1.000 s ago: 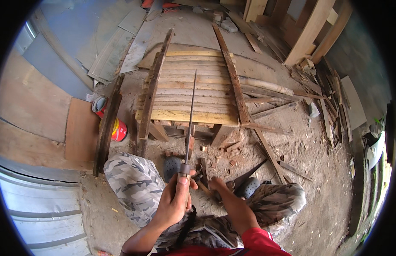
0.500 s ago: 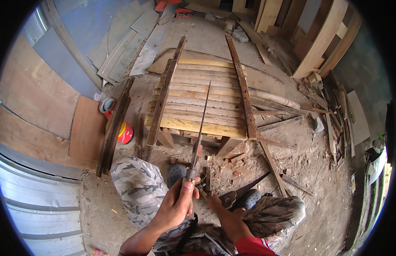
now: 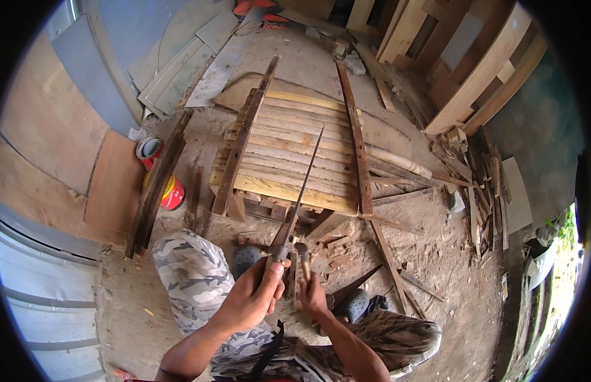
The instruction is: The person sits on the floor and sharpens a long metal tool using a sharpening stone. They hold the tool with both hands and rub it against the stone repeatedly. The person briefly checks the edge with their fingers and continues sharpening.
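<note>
My left hand (image 3: pixel 253 293) is closed round the handle end of a long, narrow, tapered blade (image 3: pixel 303 191), which points up and away over the slats. Whether it is a saw seen edge-on I cannot tell. Close by on the right, my right hand (image 3: pixel 313 296) grips the light wooden handle of a hammer (image 3: pixel 305 267), its small dark head upward. Beyond both hands, pale wooden slats (image 3: pixel 289 167) lie side by side as a low platform. Two dark timbers, a left one (image 3: pixel 247 140) and a right one (image 3: pixel 357 140), run lengthwise across them.
Red and yellow cans (image 3: pixel 173 193) stand at the left behind leaning dark planks (image 3: pixel 158 184). A dark pointed blade (image 3: pixel 358 284) lies by my right shoe (image 3: pixel 351 305). Wood scraps (image 3: pixel 394 267) litter the floor. Tall boards (image 3: pixel 480 73) lean at the far right.
My right hand has risen and come forward, bringing the hammer up beside the left hand. The left hand still holds the blade, its tip slightly further right. The view has shifted a little.
</note>
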A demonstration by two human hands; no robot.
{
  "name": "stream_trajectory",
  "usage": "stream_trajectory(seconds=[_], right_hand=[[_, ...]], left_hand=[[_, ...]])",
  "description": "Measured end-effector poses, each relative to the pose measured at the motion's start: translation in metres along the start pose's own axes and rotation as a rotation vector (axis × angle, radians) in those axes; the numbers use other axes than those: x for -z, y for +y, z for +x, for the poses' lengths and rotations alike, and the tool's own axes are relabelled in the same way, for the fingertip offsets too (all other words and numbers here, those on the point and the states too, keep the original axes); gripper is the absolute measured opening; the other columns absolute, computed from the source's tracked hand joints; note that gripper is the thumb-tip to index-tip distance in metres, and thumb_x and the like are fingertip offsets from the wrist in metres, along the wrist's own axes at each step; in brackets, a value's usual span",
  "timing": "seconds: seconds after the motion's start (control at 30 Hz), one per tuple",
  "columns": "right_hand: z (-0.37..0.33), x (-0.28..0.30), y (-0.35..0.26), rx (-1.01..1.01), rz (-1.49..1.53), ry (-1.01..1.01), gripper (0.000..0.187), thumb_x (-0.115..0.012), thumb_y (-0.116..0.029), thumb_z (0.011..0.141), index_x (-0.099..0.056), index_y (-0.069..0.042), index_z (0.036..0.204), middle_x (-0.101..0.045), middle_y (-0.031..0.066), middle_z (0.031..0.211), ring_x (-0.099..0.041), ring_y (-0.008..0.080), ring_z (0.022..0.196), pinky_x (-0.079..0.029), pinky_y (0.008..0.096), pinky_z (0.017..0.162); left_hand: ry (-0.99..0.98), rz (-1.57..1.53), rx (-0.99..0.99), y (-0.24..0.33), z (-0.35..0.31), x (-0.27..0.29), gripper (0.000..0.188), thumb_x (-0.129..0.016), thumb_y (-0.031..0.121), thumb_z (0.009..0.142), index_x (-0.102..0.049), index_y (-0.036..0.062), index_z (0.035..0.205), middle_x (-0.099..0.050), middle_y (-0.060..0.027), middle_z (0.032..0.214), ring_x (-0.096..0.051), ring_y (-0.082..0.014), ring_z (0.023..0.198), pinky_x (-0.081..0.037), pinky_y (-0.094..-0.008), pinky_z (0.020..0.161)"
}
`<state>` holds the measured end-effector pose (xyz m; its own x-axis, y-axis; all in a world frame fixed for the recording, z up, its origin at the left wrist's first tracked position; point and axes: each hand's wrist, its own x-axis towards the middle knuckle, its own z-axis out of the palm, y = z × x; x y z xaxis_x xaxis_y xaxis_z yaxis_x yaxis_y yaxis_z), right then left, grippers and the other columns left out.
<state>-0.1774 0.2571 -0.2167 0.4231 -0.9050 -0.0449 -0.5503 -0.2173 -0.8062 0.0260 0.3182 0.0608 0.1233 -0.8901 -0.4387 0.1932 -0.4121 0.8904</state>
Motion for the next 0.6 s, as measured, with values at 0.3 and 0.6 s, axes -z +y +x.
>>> stream_trajectory(seconds=[0.3,0.6], right_hand=[[0.047,0.171,-0.164,0.317,-0.021,0.179,0.034,-0.052,-0.022,0.103,-0.044,0.003,0.124,-0.058,0.0113,0.063,-0.059,0.0213,0.051,-0.044,0.0357,0.043],[0.049,0.219,-0.257,0.324,-0.126,0.097,0.026,-0.059,-0.02,0.099,-0.052,0.0,0.115,-0.061,0.0168,0.065,-0.066,0.0338,0.057,-0.047,0.0409,0.051]], left_hand=[[-0.071,0.067,-0.024,0.016,0.007,0.004,0.059,-0.036,0.05,0.105,-0.052,-0.0035,0.126,-0.049,-0.0013,0.072,-0.045,-0.0074,0.048,-0.042,-0.0244,0.047],[-0.06,0.118,0.017,0.026,0.004,0.003,0.054,-0.04,0.056,0.102,-0.051,0.0034,0.103,-0.049,0.0005,0.069,-0.049,-0.0081,0.05,-0.041,-0.0261,0.046]])
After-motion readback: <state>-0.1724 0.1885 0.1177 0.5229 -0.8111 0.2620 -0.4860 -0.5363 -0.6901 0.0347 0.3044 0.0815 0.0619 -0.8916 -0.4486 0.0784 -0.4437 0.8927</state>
